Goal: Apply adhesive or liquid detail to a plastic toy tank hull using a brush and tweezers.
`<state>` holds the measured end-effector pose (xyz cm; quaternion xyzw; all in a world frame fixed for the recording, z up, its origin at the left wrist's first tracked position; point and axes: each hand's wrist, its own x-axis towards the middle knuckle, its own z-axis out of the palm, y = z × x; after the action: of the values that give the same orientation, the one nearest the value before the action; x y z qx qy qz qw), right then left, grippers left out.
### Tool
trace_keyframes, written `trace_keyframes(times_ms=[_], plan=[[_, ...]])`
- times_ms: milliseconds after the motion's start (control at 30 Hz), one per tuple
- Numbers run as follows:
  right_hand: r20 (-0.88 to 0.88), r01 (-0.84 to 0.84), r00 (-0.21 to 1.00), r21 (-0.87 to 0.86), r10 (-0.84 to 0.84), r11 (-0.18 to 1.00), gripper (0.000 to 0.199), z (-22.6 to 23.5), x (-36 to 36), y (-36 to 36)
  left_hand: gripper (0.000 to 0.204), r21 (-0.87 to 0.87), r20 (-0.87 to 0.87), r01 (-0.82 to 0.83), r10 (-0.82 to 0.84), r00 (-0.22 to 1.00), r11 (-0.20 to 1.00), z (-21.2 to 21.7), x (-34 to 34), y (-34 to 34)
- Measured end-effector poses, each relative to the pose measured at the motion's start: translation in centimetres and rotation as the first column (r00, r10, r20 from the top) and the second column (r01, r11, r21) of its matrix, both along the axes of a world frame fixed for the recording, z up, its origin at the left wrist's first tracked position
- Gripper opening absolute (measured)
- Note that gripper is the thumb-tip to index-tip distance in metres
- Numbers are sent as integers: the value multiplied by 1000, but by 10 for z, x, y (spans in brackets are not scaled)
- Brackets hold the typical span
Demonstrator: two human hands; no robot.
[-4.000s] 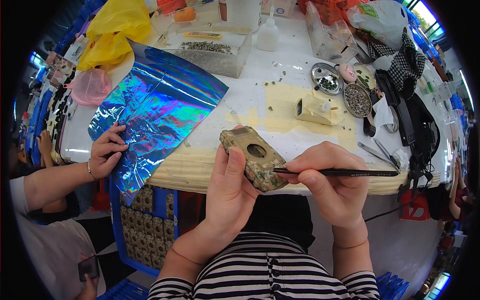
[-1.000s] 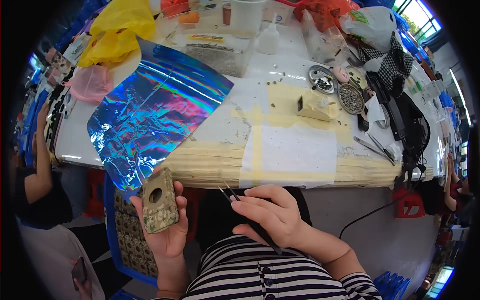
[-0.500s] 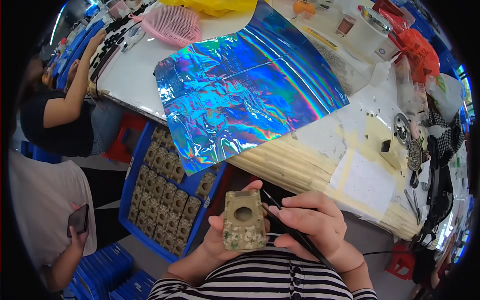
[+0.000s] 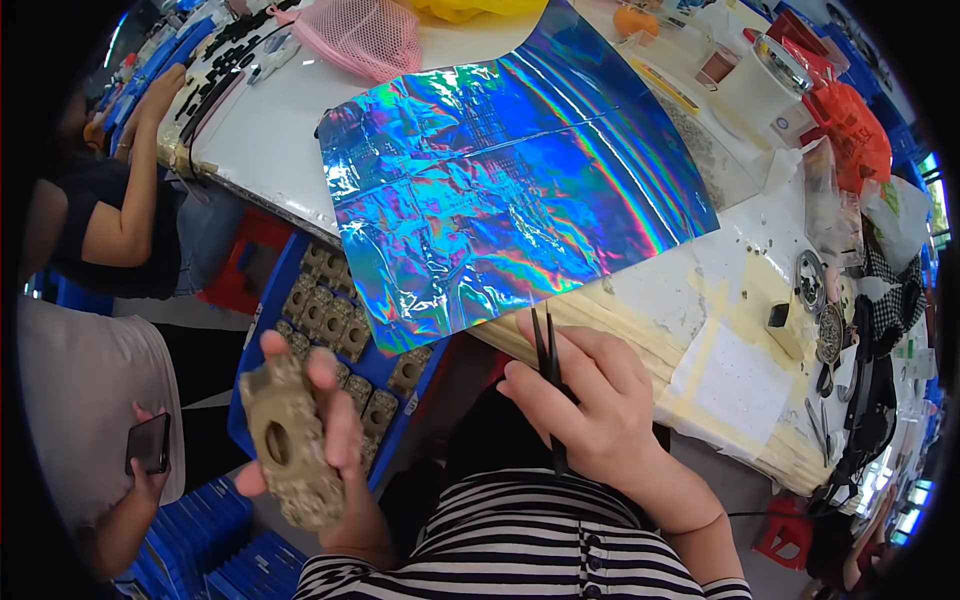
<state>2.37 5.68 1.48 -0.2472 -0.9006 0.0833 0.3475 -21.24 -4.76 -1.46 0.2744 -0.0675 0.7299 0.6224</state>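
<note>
My left hand (image 4: pixel 345 425) grips a tan camouflage-patterned case (image 4: pixel 300 485) with a round hole in its face. The case is tilted and partly blurred, held above a blue tray (image 4: pixel 262 345). In the tray lie rows of similar camouflage cases (image 4: pixel 332 322), some hidden behind my left hand. Black tweezers (image 4: pixel 546 372) are in my right hand (image 4: pixel 605 410), their tips apart and pointing away from me. Those tips lie over the near edge of an iridescent blue sheet (image 4: pixel 520 190), with nothing visible between them.
The sheet covers much of the white table (image 4: pixel 275 150), whose near edge has tan strips (image 4: pixel 600 320). White paper (image 4: pixel 735 375), small metal parts and bags lie at the right. A pink mesh bag (image 4: pixel 360 35) is at the back. A person with a phone (image 4: pixel 148 443) stands at the left.
My left hand has carried the case leftward from in front of my body to over the tray, turning it. My right hand has shifted left, and the tweezers now point more straight ahead.
</note>
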Motion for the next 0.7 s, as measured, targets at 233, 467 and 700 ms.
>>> trace_keyframes(times_ms=[233,467,700], plan=[[50,-19,999,213,9,977,10,-10,-46,12,108,-205,148,-125,157,976,971,-2,-14,4],[128,-39,992,190,14,981,14,-5,-2,7,113,-201,204,-10,52,978,980,-17,4,16],[106,50,992,114,-62,992,15,-8,39,3,131,-526,-265,-161,19,964,835,-5,39,22]])
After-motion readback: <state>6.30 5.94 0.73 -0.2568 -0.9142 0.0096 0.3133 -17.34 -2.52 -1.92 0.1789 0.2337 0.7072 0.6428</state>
